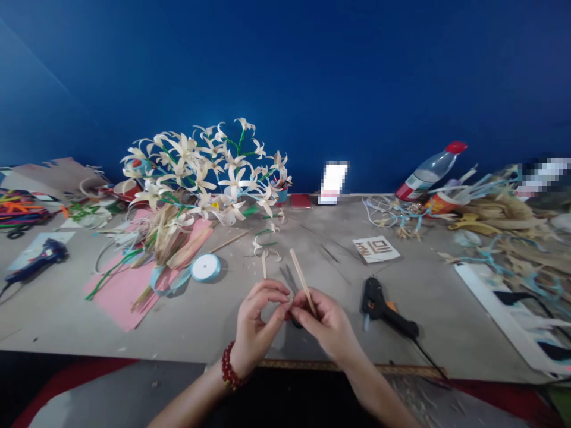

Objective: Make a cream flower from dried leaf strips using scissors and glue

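My right hand (325,321) grips a thin pale strip of dried leaf (301,277) that sticks up and away from me. My left hand (256,324), with a red bead bracelet on its wrist, pinches at the lower end of the same strip, fingertips touching the right hand's. A second short strip (264,264) shows just above the left fingers; whether a hand holds it I cannot tell. Dark scissors (289,279) lie on the table just behind my hands.
A black glue gun (387,309) lies to the right, its cord trailing toward me. A bunch of cream craft flowers (209,169), pink paper (129,285) and a white ribbon roll (206,267) sit at left. A plastic bottle (429,169) and dried husks crowd the right.
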Demonstrator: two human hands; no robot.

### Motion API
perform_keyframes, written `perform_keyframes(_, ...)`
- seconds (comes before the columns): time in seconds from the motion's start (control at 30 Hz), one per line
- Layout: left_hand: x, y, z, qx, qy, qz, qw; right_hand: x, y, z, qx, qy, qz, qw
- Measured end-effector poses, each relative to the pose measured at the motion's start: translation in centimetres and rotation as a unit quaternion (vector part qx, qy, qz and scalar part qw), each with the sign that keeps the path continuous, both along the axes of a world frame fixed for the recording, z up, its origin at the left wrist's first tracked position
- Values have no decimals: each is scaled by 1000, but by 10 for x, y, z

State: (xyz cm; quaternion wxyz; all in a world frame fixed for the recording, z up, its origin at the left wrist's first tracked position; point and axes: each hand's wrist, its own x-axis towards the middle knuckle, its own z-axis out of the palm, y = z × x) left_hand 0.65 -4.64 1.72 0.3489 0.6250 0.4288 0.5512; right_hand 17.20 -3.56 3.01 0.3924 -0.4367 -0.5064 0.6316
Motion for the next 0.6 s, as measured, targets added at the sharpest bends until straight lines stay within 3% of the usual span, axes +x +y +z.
perform_keyframes(0.23, -7, 4, 9, 45, 155, -47, 986, 7, -2, 4, 77, -96, -9, 992)
perform_keyframes(0.47, -8, 3, 14, -16, 93, -76, 993, 6, 0, 1, 25, -50, -12, 998)
perform_keyframes(0.6, -8, 3, 17, -36, 75, -59, 995, 10, -4, -4, 77, -109, 33, 991)
